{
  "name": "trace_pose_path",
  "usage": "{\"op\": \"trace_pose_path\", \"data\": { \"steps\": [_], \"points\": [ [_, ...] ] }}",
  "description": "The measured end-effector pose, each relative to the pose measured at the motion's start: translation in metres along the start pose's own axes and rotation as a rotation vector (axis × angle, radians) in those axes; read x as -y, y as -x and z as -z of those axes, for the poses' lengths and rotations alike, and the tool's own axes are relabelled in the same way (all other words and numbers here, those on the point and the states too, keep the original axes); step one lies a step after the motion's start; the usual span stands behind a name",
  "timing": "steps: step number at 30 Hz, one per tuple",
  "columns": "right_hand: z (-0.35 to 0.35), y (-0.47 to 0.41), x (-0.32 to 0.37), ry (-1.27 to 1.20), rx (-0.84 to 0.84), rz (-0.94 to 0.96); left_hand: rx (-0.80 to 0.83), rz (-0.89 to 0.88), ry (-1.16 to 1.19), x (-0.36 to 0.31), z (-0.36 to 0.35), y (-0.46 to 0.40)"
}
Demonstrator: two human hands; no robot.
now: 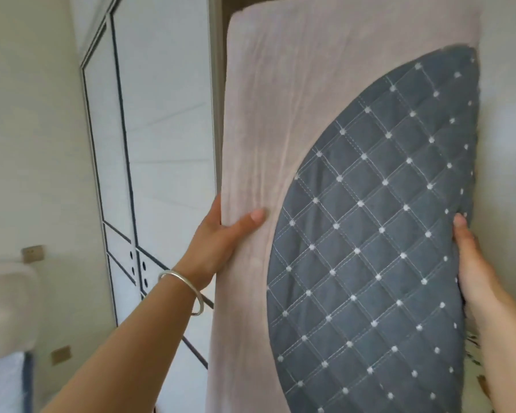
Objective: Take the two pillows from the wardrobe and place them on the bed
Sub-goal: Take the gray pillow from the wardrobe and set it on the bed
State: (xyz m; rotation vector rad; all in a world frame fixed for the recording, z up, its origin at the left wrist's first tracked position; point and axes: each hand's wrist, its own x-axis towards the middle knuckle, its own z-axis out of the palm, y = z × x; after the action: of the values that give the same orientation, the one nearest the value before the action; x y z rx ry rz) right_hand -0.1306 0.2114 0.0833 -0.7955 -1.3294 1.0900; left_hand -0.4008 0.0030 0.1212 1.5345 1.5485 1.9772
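Note:
A large pillow, pale pink with a grey quilted panel dotted in white, stands upright in front of me and fills the middle and right of the view. My left hand, a silver bangle on its wrist, grips the pillow's left edge with the thumb across the front. My right hand holds the right edge, fingers curled behind it. The white wardrobe with dark line trim stands to the left behind the pillow. A second pillow is not visible. A corner of the bed shows at the lower left.
A padded cream headboard sits at the left edge above the bed corner. Two brass wall sockets are on the pale wall beside the wardrobe. A patterned fabric peeks out at the lower right.

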Motion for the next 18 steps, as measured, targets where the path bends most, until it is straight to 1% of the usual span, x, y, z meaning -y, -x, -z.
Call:
{"op": "trace_pose_path", "data": {
  "steps": [3, 6, 9, 13, 16, 18],
  "points": [
    [-0.022, 0.025, 0.008, -0.040, 0.016, 0.006, -0.023, -0.069, 0.057, -0.010, 0.036, 0.011],
    [-0.064, 0.053, 0.012, -0.037, 0.052, 0.064, -0.124, -0.091, 0.089, -0.012, 0.079, 0.024],
    [-0.115, 0.081, 0.014, -0.029, 0.116, 0.140, -0.241, -0.090, 0.050, -0.011, 0.128, 0.044],
    [-0.188, 0.109, 0.005, -0.094, 0.271, 0.143, -0.396, -0.051, -0.044, -0.007, 0.198, 0.080],
    [-0.245, 0.129, -0.007, -0.101, 0.397, 0.105, -0.506, 0.024, -0.096, 0.001, 0.247, 0.112],
    [-0.285, 0.144, -0.013, -0.100, 0.494, 0.115, -0.582, 0.073, -0.102, 0.008, 0.277, 0.135]
  ]
}}
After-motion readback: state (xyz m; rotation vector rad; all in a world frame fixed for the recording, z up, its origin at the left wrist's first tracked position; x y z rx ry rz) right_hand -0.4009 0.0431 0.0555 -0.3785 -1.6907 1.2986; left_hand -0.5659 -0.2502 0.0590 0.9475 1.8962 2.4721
